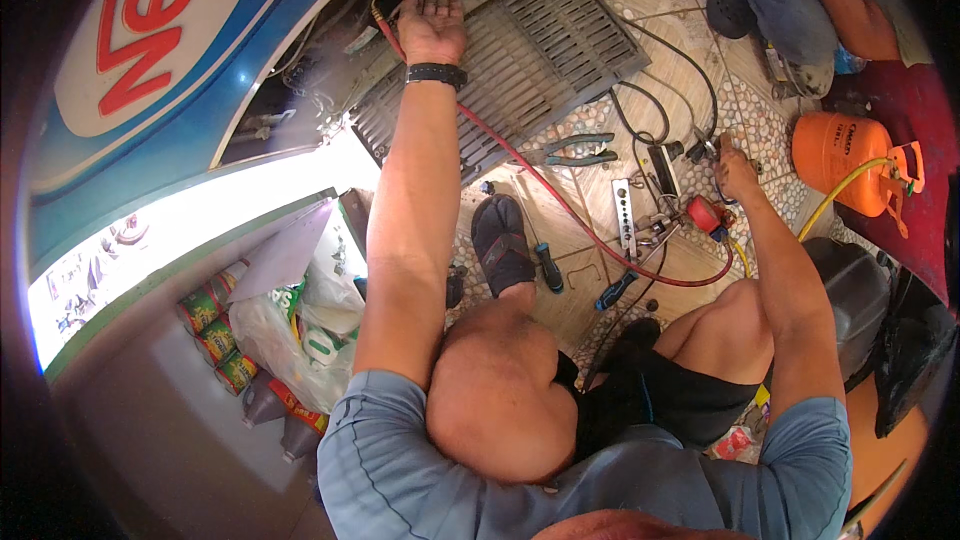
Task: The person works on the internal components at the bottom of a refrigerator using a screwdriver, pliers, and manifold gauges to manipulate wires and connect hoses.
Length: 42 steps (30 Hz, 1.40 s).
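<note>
My left hand (432,28) is stretched out at the far side, palm up, fingers apart and slightly curled, with nothing visible in it. Beside it, a brass fitting (377,12) ends a red hose (560,195), which runs under my wrist and loops back to a red-faced gauge (703,213). My right hand (738,178) is low over the tiled floor at the right, fingers closed around a small dark object among black cables (712,110); its kind cannot be made out. A slotted grille panel (530,55) lies dusty between the hands, against the machine's open base.
Pliers (580,150), a holed metal bar (624,215) and two screwdrivers (549,268) lie on the floor. An orange gas cylinder (845,162) with a yellow hose stands right. Another person (790,0) crouches at far right. Bags and bottles (290,340) sit left.
</note>
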{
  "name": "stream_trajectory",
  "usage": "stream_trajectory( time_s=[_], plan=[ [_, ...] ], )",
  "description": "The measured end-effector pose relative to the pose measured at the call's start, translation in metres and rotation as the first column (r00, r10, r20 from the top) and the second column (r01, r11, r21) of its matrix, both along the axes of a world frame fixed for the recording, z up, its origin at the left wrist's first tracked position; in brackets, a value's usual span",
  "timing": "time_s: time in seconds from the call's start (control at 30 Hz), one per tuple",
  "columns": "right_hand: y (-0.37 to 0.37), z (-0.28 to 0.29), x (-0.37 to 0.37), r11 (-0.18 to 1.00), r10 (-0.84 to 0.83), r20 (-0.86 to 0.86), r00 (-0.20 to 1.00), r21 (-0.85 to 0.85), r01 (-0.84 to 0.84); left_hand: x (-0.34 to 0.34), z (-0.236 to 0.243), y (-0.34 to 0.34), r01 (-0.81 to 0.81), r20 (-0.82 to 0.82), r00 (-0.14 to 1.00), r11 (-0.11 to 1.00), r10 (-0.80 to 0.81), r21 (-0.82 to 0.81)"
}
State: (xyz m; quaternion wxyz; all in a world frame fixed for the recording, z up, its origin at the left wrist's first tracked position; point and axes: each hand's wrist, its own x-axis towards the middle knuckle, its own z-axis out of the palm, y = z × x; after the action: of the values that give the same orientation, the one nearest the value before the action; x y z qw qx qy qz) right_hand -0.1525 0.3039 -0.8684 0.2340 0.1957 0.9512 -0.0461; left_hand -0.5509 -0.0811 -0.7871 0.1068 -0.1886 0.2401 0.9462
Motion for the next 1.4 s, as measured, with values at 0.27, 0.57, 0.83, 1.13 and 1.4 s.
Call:
stream_trajectory(
  time_s=[0.27, 0.57, 0.83, 1.13, 1.4],
  plan=[
    [-0.014, 0.032, -0.006, 0.98, -0.119, 0.133, 0.984, -0.142, 0.138, -0.007, 0.001, -0.003, 0.063, 0.034, 0.997, 0.996, -0.065, 0.065],
    [0.003, 0.012, 0.002, 0.971, -0.197, 0.11, 0.974, -0.118, 0.21, -0.024, 0.003, 0.006, 0.116, 0.063, 0.99, 0.987, -0.123, 0.112],
    [0.007, -0.016, -0.005, 0.987, -0.144, 0.098, 0.985, -0.053, 0.15, -0.028, 0.001, -0.001, 0.134, 0.037, 0.99, 0.984, -0.139, 0.118],
    [0.011, -0.031, -0.007, 0.955, -0.13, 0.083, 0.988, -0.258, 0.147, 0.009, 0.018, -0.015, 0.161, 0.153, 0.976, 0.986, -0.154, -0.031],
    [0.007, -0.038, -0.025, 0.991, -0.012, 0.309, 0.951, -0.12, 0.052, 0.215, 0.026, -0.061, 0.544, 0.187, 0.764, 0.459, -0.618, -0.703]
  ],
)
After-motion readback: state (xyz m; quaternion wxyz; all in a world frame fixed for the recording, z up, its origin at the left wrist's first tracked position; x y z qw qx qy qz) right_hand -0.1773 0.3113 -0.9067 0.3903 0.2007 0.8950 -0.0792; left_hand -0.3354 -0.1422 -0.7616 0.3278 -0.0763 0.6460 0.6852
